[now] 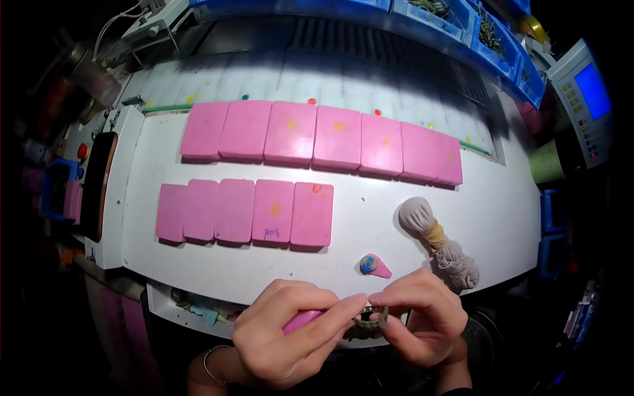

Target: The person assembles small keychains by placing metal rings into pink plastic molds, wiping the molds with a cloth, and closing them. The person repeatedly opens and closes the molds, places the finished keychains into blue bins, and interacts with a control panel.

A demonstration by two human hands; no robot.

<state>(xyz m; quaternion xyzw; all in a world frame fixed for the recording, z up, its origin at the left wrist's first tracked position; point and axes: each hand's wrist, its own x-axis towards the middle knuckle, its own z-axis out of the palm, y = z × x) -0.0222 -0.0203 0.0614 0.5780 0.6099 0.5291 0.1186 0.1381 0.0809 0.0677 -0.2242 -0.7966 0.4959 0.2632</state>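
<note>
At the near edge of the table my two hands meet over a small dark, ring-like piece with a notched rim [368,318]. My right hand [426,317] pinches its right side between thumb and fingers. Tucked in my left hand [287,336] is a pink piece [302,321], mostly covered by the fingers. The left fingertips reach the ring-like piece; whether they grip it is hidden. Just beyond my hands lies a small pink drop-shaped piece [381,267] with a blue-green blob [368,264] at its round end.
Two rows of pink blocks [290,132] lie across the white table [370,218]. Right of them is a grey cloth bundle [439,244] bound with yellowish bands. A phone-like dark slab [105,185] sits left. Blue bins [436,20] line the back; a blue-screened panel [588,92] stands right.
</note>
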